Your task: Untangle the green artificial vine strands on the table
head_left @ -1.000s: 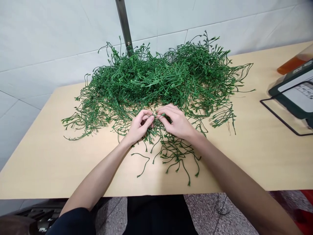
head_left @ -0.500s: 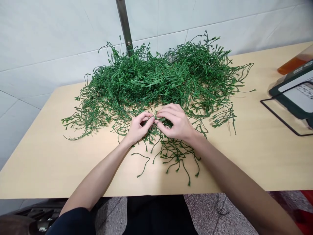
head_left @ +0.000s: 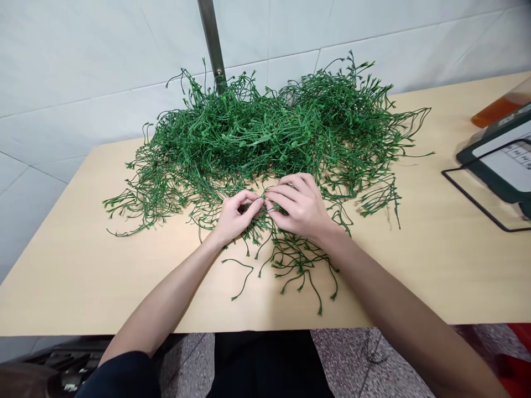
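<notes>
head view showed the left hand (head_left: 236,216) with thumb and forefinger pinched on a thin green stem (head_left: 263,194), while the right hand (head_left: 301,204) curved in beside it, fingertips near the same stem, though whether they gripped it could not be told. loose stems (head_left: 301,257) lay under and just nearer than the hands on the pale tabletop (head_left: 103,293), and beyond them a big tangled green heap (head_left: 257,132) spread toward the tiled wall (head_left: 103,55) and the foot of a metal post (head_left: 212,47). well apart, at the far right, sat a dark-green and white object (head_left: 504,157) and a container of orange liquid (head_left: 500,110).
</notes>
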The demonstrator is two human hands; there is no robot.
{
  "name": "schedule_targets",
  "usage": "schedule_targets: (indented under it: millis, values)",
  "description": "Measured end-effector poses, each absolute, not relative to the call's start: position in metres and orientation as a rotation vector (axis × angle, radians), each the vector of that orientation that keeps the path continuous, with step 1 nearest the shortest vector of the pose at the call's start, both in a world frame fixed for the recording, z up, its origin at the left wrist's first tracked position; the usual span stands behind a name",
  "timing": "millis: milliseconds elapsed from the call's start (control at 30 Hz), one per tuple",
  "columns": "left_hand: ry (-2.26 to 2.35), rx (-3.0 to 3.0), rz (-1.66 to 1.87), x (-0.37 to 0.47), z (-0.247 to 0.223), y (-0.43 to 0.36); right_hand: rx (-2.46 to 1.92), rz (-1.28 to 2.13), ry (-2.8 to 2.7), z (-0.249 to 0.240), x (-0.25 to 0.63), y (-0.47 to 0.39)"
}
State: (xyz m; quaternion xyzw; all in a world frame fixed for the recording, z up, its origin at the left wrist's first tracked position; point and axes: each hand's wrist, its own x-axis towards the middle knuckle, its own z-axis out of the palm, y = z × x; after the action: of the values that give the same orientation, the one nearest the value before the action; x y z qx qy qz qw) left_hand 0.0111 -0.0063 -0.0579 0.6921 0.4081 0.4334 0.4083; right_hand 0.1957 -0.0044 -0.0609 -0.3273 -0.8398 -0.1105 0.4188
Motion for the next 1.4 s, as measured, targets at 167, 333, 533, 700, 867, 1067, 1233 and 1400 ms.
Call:
schedule_targets:
  millis: [167,333,533,700,867,1067,1233,1400]
  values:
    - [0.978,1.804,1.062,0.009,-0.057,-0.007,-0.850,-0.276,-2.044,-0.060,0.193,-0.005]
    - [0.979,1.916,1.082,0.009,-0.058,-0.007,-0.877,-0.168,-2.082,-0.061,0.196,-0.004]
    - [1.009,2.035,1.135,0.011,-0.060,-0.008,-0.920,-0.218,-2.075,-0.060,0.193,-0.006]
    - [0.962,2.162,1.181,0.010,-0.066,-0.007,-1.068,-0.122,-2.026,-0.061,0.189,-0.008]
    - [0.919,2.228,1.196,0.009,-0.070,-0.006,-1.048,0.106,-2.012,-0.061,0.189,-0.007]
    - [0.997,2.219,1.130,0.009,-0.067,-0.008,-1.069,0.158,-1.999,-0.061,0.185,-0.008]
    - [1.024,2.183,1.076,0.010,-0.067,-0.008,-1.037,0.190,-2.023,-0.062,0.185,-0.008]
    - [1.016,2.090,1.070,0.009,-0.067,-0.006,-1.036,0.264,-2.067,-0.060,0.187,-0.009]
